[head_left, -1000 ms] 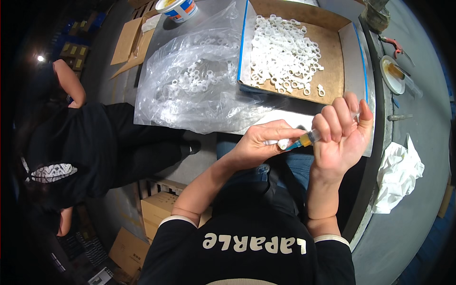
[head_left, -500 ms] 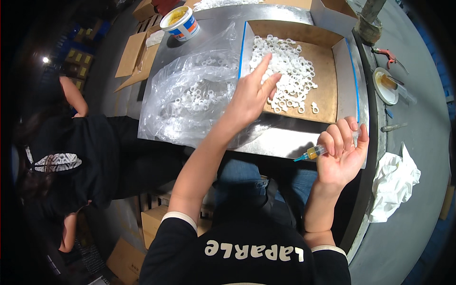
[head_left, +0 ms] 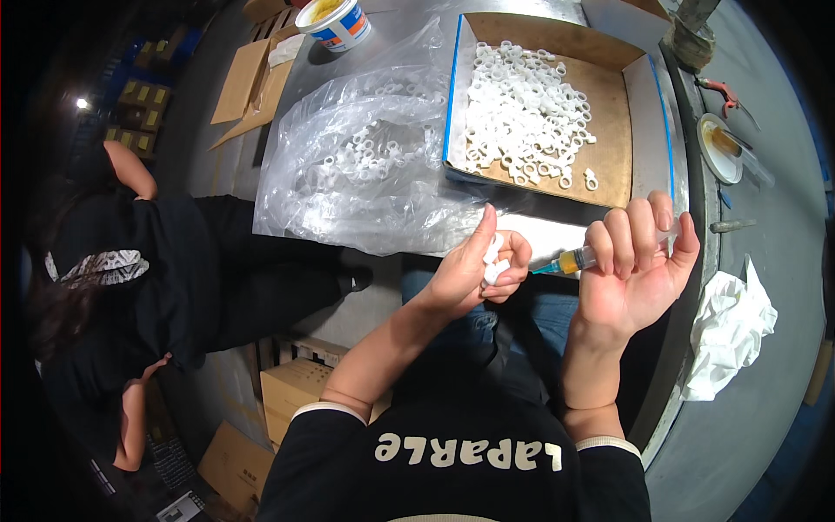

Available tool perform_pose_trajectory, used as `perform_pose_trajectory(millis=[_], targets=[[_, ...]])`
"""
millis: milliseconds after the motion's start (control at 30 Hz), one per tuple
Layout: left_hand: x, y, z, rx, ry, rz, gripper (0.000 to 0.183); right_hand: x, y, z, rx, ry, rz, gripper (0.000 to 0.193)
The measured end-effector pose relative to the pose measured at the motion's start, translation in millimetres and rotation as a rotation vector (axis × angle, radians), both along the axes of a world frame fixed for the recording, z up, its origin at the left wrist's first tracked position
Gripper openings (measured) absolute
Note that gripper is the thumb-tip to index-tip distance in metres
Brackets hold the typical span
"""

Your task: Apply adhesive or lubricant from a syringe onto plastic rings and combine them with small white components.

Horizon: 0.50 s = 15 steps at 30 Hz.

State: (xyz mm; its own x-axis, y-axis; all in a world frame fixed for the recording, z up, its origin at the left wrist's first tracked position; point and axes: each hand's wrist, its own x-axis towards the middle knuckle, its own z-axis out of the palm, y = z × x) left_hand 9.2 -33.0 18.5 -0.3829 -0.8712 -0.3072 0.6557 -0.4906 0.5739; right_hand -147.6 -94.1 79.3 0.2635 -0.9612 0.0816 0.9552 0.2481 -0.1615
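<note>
My left hand [head_left: 474, 271] is closed around a few white plastic ring pieces [head_left: 494, 261], which show between thumb and fingers. My right hand [head_left: 633, 265] grips a syringe [head_left: 574, 260] with amber contents and a blue-green tip. That tip points left and comes close to the fingers of my left hand; whether it touches them I cannot tell. Beyond both hands is a shallow cardboard box [head_left: 631, 113] with blue edges, holding a heap of white ring pieces [head_left: 531, 109]. Left of it lies a clear plastic bag [head_left: 300, 187] with more such pieces.
A white tub [head_left: 335, 26] of yellowish paste stands at the far left of the metal table. On the right-hand surface are a white dish [head_left: 718, 165], red-handled pliers [head_left: 718, 87] and crumpled white paper [head_left: 726, 335]. Another person [head_left: 148, 278] is at the left.
My left hand has come back from over the box toward me, now with white ring pieces in it. The syringe in my right hand stays about where it was. The view shifted slightly.
</note>
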Motion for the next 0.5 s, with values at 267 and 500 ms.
perform_pose_trajectory(millis=[267, 500], targets=[[-10, 8, -6, 0.114, -0.066, 0.04, 0.046, 3, 3, -8, 0.03, 0.063, -0.018, 0.03], [-8, 10, -8, 0.194, -0.042, 0.158, 0.036, 3, 6, -12, 0.029, 0.104, -0.032, 0.03]])
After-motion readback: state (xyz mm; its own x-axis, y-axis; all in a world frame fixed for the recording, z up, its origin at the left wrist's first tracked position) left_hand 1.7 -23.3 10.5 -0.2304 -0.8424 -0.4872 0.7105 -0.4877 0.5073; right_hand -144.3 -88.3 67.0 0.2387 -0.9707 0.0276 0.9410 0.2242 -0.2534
